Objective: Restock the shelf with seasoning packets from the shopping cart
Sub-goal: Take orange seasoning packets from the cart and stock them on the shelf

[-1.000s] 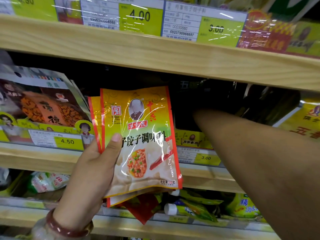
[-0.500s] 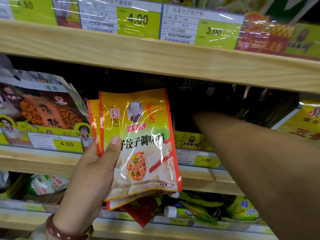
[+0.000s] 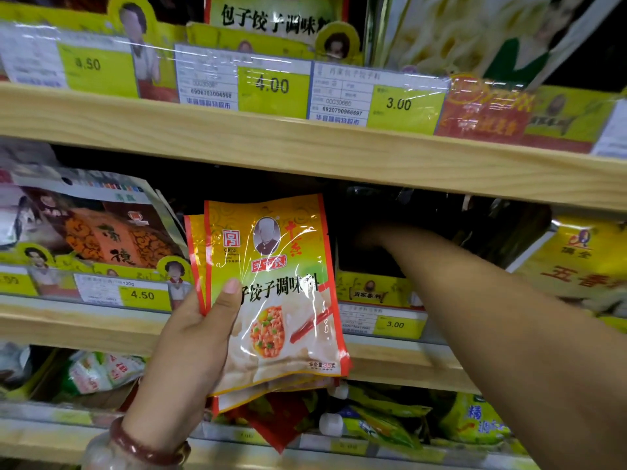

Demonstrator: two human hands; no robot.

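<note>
The left hand (image 3: 190, 344) grasps seasoning packets (image 3: 271, 293); the right hand (image 3: 368, 236) reaches inside the dark shelf (image 3: 305, 150), its grip probably unreadable.

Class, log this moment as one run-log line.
left hand: holds stack of yellow-orange plastic seasoning packets | right hand: hidden inside dark shelf gap | wooden shelf: restocking underway
</note>
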